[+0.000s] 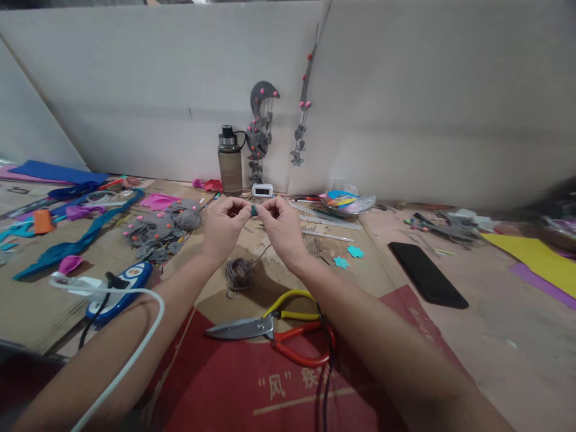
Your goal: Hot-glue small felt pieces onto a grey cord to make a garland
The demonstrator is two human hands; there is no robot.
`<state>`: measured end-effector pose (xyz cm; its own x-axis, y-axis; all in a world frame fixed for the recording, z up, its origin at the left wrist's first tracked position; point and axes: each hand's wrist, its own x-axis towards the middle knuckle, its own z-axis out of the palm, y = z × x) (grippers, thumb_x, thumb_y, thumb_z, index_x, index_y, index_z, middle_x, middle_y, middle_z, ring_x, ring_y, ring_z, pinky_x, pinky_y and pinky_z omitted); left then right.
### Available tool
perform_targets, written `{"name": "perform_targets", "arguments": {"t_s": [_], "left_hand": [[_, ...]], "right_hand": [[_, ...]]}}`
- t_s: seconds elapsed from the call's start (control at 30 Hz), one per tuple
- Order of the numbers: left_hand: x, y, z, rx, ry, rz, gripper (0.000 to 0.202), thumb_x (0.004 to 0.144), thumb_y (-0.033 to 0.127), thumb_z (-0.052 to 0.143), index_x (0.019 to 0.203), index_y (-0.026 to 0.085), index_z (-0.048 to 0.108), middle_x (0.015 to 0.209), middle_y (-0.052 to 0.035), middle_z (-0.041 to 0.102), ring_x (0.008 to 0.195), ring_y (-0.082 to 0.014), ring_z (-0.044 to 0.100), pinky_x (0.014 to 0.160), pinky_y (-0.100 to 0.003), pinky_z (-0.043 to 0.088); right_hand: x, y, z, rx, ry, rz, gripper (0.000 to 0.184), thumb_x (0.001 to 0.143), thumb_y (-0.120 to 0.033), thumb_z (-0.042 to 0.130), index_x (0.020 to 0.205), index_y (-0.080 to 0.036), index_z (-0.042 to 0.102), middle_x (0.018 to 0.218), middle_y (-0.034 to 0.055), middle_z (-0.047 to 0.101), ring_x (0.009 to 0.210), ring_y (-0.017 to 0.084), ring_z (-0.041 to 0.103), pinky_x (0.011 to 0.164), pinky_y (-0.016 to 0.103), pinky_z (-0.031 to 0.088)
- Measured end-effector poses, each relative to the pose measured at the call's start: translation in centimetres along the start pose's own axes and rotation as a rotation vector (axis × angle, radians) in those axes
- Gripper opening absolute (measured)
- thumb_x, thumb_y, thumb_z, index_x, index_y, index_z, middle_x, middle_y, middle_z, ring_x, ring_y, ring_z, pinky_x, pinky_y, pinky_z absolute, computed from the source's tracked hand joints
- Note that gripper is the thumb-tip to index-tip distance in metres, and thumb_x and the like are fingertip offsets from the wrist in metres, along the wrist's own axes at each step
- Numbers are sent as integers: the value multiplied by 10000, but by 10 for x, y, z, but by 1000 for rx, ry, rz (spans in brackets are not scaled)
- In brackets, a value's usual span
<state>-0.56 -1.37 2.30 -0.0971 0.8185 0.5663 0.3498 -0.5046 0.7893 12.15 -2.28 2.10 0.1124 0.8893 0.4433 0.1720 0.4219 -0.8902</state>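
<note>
while fingers pinch green piece, cable crosses scissors.

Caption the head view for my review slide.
Left hand and right hand pinch a small green piece beyond gray yarn and scissors.

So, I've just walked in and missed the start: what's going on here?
A person's left hand and right hand pinch a small dark-green piece between them, too hidden to identify. A ball of grey yarn lies below, its strand running up toward the right hand. Nearer the person, scissors with yellow and red handles lie on cardboard.
</note>
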Motion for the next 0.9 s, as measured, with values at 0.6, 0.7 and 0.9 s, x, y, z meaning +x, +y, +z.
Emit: {"name": "perform_targets", "arguments": {"t_s": [0.6,0.7,0.9], "left_hand": [[0,-3,1,-94,-78,0,126,727,278,610,719,155,634,631,15,574,574,-95,478,556,-214,385],[1,-3,0,-91,-104,-3,146,735,297,611,743,156,646,646,13,581,586,-96,479,557,-213,379],[4,-5,-1,-109,-234,-91,226,736,366,635,787,150,675,612,7,589,516,-88,449,501,-216,344]], "right_hand": [[2,4,-4,41,25,8,156,748,-321,608,800,-185,550,585,-71,413,545,82,360,533,241,300],[3,6,-5,68,-22,10,185,757,-326,586,870,-181,598,567,-75,396,526,82,326,513,239,268],[6,9,-8,31,-35,48,167,744,-326,557,719,-164,593,561,-62,402,523,81,311,505,239,250]]}}
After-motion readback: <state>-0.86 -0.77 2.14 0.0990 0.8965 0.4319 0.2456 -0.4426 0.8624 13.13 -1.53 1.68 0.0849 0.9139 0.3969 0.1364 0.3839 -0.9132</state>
